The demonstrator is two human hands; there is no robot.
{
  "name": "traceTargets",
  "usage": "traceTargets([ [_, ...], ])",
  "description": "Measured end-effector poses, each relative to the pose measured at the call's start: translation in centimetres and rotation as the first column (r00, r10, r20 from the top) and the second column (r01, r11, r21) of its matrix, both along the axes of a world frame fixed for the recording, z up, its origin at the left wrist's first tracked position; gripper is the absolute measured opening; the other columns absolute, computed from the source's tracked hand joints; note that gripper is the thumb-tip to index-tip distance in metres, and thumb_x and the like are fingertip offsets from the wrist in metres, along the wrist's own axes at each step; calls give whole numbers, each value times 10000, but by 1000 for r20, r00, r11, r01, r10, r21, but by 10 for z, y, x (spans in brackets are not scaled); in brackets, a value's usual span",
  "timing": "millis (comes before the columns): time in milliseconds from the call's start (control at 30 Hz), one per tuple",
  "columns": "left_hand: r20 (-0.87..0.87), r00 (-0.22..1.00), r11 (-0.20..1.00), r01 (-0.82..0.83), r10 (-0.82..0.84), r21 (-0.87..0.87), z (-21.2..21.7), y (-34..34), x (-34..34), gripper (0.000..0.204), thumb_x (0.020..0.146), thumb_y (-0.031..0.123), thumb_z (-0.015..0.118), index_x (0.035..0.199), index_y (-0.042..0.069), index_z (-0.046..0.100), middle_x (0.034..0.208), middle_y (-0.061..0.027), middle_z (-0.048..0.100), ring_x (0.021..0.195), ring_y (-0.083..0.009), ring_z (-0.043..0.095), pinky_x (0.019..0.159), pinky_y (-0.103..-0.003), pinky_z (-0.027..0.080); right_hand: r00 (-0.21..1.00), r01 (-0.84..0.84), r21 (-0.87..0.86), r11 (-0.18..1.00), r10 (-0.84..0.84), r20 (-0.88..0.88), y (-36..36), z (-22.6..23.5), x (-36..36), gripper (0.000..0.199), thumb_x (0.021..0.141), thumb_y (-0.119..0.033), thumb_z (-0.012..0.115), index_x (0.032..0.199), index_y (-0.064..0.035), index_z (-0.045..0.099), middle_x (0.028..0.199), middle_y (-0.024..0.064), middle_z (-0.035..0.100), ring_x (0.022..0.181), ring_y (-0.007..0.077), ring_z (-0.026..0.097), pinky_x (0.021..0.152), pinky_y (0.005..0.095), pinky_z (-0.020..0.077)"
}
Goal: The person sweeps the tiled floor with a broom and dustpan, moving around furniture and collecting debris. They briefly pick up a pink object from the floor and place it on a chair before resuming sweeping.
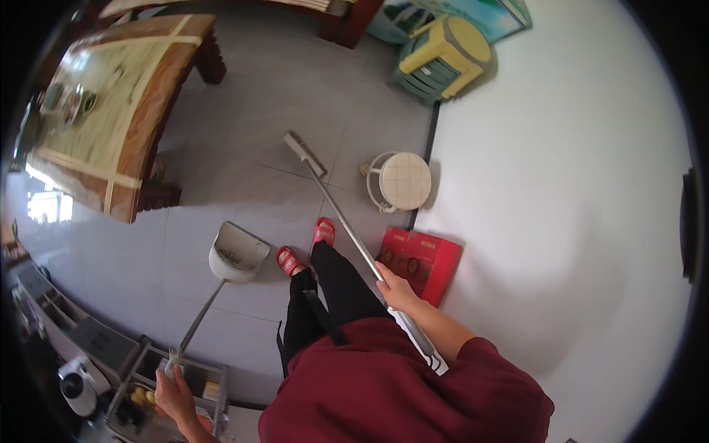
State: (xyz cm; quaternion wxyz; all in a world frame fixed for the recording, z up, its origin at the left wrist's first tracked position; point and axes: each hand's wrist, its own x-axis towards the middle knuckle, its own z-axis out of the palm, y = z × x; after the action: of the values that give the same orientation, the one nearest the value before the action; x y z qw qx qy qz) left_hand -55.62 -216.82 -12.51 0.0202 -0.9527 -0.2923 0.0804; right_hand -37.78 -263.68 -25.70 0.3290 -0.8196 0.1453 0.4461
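My left hand is closed round the top of the long handle of a dustpan. The dustpan is pale, its scoop toothed inside, and it rests on or just over the grey floor left of my feet. My right hand grips the grey-and-white handle of a broom, which runs from beside my right arm out to the floor ahead. The broom's head, with short dark bristles, lies beyond my red slippers. Fingertips of the right hand wrap round the handle.
A round stool stands right of the broom by the white wall. Near it lies a red box. Stacked yellow and green stools stand farther back. A wooden table is at left, and a shelf cart near my left hand.
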Motion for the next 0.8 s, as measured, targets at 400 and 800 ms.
traceTargets([
  [400, -72, 951, 953, 299, -301, -36, -6, -6, 288, 317, 854, 290, 543, 745, 5, 456, 640, -222, 522, 619, -429, 512, 523, -481, 364, 973, 195, -372, 907, -131, 191, -105, -18, 127, 508, 880, -225, 457, 1356, -283, 289, 967, 245, 592, 909, 397, 575, 797, 455, 456],
  [800, -47, 931, 932, 359, -361, -55, -43, -47, 478, 375, 857, 278, 553, 975, -78, 548, 779, -268, 590, 720, -425, 575, 608, -446, 442, 975, -103, -597, 795, 199, 97, -293, -118, 252, 525, 880, -189, 441, 1367, -273, 264, 732, 173, 617, 703, 338, 601, 659, 466, 463],
])
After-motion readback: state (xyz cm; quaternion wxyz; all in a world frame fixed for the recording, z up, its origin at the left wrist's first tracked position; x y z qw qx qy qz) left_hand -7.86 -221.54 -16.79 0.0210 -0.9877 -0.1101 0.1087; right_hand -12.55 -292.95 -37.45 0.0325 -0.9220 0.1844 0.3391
